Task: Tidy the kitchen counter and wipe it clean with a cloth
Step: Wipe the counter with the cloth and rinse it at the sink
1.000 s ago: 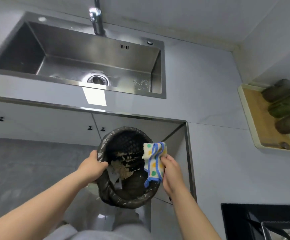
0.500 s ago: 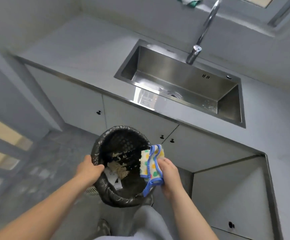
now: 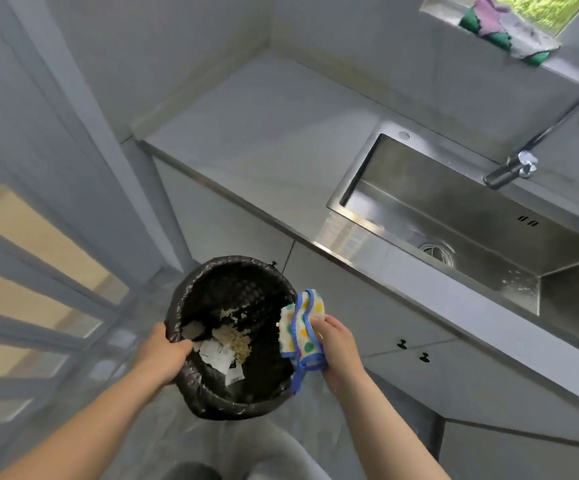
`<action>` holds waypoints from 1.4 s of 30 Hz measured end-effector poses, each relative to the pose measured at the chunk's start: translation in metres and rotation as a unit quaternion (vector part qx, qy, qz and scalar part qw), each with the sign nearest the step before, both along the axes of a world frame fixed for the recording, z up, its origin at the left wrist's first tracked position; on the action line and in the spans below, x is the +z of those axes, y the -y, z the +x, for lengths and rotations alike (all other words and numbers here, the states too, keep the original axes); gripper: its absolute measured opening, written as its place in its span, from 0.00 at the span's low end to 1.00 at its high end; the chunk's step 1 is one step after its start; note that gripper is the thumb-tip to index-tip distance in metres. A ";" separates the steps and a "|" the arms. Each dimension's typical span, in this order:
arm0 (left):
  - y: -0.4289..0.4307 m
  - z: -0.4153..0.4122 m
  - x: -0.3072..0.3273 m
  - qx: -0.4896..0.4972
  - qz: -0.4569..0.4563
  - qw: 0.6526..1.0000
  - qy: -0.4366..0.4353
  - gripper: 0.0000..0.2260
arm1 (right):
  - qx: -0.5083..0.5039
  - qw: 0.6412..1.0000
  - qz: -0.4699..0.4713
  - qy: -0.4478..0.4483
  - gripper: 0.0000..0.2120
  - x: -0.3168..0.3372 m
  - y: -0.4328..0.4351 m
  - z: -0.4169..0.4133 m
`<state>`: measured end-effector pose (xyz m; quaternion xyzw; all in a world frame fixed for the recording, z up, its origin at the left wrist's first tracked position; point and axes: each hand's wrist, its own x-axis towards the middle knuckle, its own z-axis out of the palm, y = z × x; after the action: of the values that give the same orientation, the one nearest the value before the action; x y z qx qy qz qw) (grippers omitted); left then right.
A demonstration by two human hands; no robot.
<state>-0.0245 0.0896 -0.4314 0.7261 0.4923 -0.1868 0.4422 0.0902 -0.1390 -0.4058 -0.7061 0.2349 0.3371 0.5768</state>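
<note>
My left hand [image 3: 165, 355] grips the near-left rim of a round bin lined with a black bag [image 3: 232, 292], held in the air below counter height. Crumbs and scraps of paper [image 3: 227, 348] lie inside it. My right hand [image 3: 338, 348] holds a bunched white cloth with coloured dots and blue edging [image 3: 300, 325] against the bin's right rim. The grey kitchen counter [image 3: 263, 140] runs from the upper middle to the right.
A steel sink [image 3: 461, 223] with a tap [image 3: 523, 164] is set into the counter at right. Crumpled cloths [image 3: 502, 29] lie on the window ledge above. White cabinet doors [image 3: 360, 306] face me below the counter. A glazed door [image 3: 38, 254] stands at left.
My view has swung left, so the sink has shifted to the right and the door has come into sight. The bin and cloth stay held together in my hands.
</note>
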 end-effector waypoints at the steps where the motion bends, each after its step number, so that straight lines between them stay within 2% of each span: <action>1: -0.016 0.010 -0.006 0.002 0.002 1.000 -0.001 0.15 | 0.006 1.000 0.007 -0.004 0.10 -0.003 -0.016 0.013; 6: -0.060 0.047 -0.010 -0.012 0.033 0.999 0.006 0.13 | 0.032 0.999 -0.013 -0.008 0.07 -0.017 -0.068 0.057; 10: -0.092 0.068 -0.014 -0.023 0.028 0.999 0.021 0.15 | 0.018 0.999 -0.027 -0.014 0.07 -0.026 -0.101 0.071; 16: -0.154 0.091 -0.056 -0.066 -0.006 0.998 0.007 0.17 | -0.067 0.996 -0.049 -0.018 0.09 -0.051 -0.149 0.064; 20: -0.177 0.106 -0.081 -0.091 -0.006 0.995 -0.027 0.13 | -0.120 0.991 -0.051 -0.026 0.08 -0.068 -0.170 0.054; 29: -0.198 0.125 -0.183 -0.107 -0.017 0.989 -0.099 0.12 | -0.123 0.986 -0.053 -0.102 0.04 -0.151 -0.203 0.057; 34: -0.200 0.126 -0.256 -0.105 -0.018 0.987 -0.123 0.13 | -0.094 0.984 -0.091 -0.122 0.13 -0.217 -0.209 0.066; 37: -0.202 0.127 -0.302 -0.091 -0.029 0.988 -0.121 0.08 | -0.086 0.983 -0.117 -0.117 0.14 -0.261 -0.210 0.072; 42: -0.200 0.126 -0.368 -0.076 -0.027 0.989 -0.122 0.10 | -0.053 0.981 -0.131 -0.135 0.08 -0.320 -0.208 0.077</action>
<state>0.1014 0.2896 -0.7994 0.7210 0.4809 -0.3203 0.3827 0.1670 0.0685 -0.7256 -0.7098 0.3899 0.3649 0.4593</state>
